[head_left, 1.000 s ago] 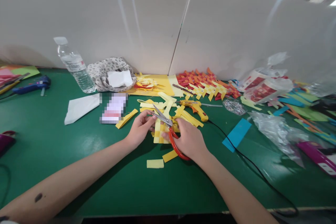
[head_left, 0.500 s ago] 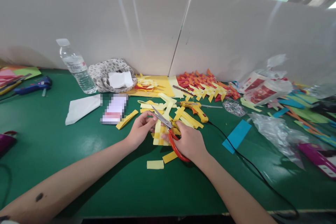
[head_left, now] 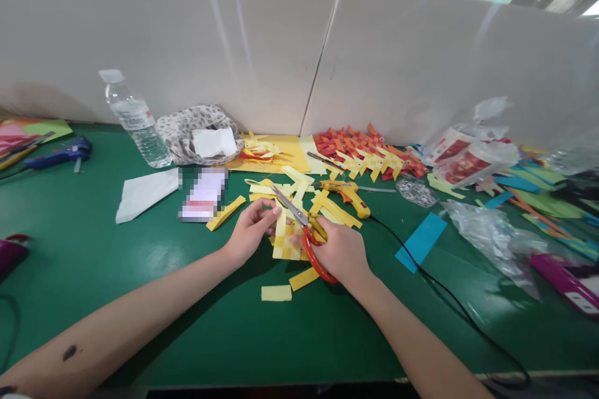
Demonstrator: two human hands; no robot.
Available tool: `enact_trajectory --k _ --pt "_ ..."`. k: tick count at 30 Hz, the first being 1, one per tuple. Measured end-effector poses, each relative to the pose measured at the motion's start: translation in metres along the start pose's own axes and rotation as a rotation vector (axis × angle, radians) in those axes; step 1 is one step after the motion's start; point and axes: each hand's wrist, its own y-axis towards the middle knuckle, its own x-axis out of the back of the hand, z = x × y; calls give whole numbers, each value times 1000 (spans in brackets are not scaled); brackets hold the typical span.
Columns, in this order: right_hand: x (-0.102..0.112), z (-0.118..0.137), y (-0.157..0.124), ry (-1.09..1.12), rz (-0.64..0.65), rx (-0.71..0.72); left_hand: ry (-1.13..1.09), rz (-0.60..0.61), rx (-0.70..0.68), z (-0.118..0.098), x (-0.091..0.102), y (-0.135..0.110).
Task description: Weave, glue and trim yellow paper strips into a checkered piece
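Observation:
My left hand [head_left: 253, 229] pinches the left edge of a woven yellow checkered piece [head_left: 286, 245] made of pale and deeper yellow strips. In my right hand [head_left: 340, 250] is a pair of red-handled scissors [head_left: 296, 214], its blades pointing up and left across the top of the woven piece. Fingers of the right hand reach under the scissors toward the piece; whether they touch it is hard to make out. Loose yellow strips [head_left: 339, 211] lie behind the hands. Two short cut pieces, one pale yellow [head_left: 276, 293] and one deeper yellow [head_left: 303, 278], rest nearer me.
A yellow glue gun [head_left: 346, 193] lies behind my right hand, its black cord [head_left: 449, 296] running right. A phone [head_left: 204, 194], a water bottle [head_left: 140, 124] and a patterned pouch [head_left: 194, 121] are at left. Red and yellow woven fish [head_left: 360, 149] line the partition. Plastic bags [head_left: 491, 240] sit right.
The scissors have turned slightly, with the blades now closer together and their tips lower and nearer the woven piece. My left hand keeps its place.

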Motion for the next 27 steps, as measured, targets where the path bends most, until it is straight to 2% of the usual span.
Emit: enact_trajectory --k 5,7,10,15,18,23,25,27 --pt "5 -2 2 193 -91 -103 -41 -80 5 1 1 3" --pt "6 -4 3 301 -90 -139 -48 -97 10 2 2 3" --pt "6 -5 4 503 -22 -162 -36 -88 15 3 3 4" --pt "-2 -6 4 766 109 -104 -57 -48 50 2 3 3" --pt "-6 -7 4 793 117 -124 -100 13 55 1 2 2" --pt "-6 -7 4 790 71 -94 47 78 -5 4 0 1" --pt "-4 -6 4 721 64 -87 76 74 -4 6 0 1" --pt "-3 -5 3 560 38 -109 85 31 -12 6 0 2"
